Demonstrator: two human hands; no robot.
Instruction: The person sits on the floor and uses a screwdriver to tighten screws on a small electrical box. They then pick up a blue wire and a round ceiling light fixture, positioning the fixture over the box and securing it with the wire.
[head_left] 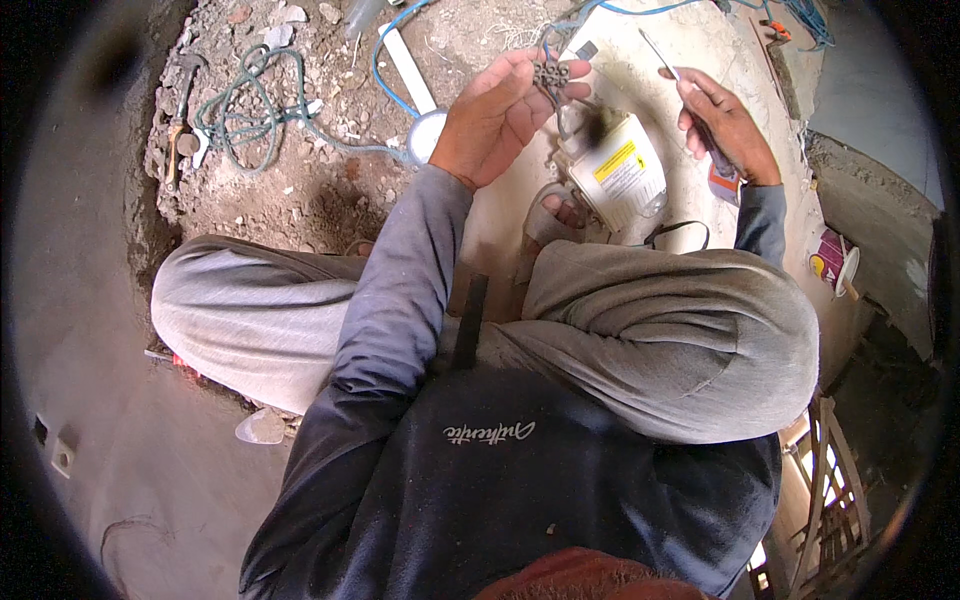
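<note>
My left hand point(497, 122) holds up a small dark terminal block point(551, 76) at its fingertips, with wires running from it. My right hand point(728, 122) is closed on a screwdriver point(659, 54), its thin metal shaft angled up and to the left, apart from the block. Below and between the hands stands a white box-shaped unit point(622, 172) with a yellow label, close to my foot. Whether the block's wires lead into this unit is hard to make out.
Rubble point(300, 205) covers the ground at left, with a hammer point(184, 112) and a tangled green cord point(262, 110) on it. Near my left wrist lies a round white piece point(428, 136). A purple-and-yellow tub point(830, 258) is at right, and a wooden frame point(835, 490) at lower right.
</note>
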